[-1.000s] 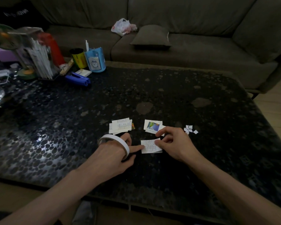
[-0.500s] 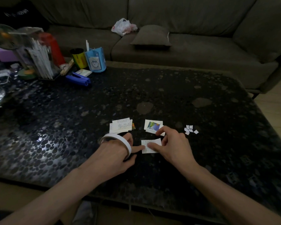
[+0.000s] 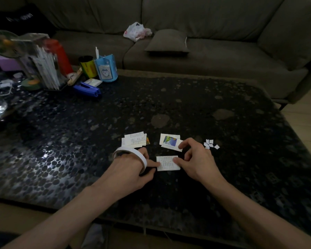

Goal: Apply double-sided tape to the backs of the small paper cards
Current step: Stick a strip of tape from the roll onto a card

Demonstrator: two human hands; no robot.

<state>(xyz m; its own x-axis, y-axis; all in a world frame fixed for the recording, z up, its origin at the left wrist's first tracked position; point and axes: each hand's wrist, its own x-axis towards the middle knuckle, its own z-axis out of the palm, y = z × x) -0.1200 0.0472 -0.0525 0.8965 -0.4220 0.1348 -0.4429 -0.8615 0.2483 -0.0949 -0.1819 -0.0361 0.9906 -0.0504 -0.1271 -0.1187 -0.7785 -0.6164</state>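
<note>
White card [image 3: 167,163] (text side up) lies between fingers [image 3: 153,164] touching both edges.

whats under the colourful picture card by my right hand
White cards, a small stack whose edges stick out around the picture card. Their count and faces are covered, and the right hand hides part of its right edge.

Two bare forearms and two hands, seen from above in dim light.
The left forearm [image 3: 70,212] and right forearm [image 3: 258,218] are shown uncovered along the whole length that is seen. A white roll of tape [image 3: 141,156] is worn like a bangle round the left hand [image 3: 131,168]. The right hand [image 3: 197,162] is bare. Finer marks are lost in the gloom.
</note>
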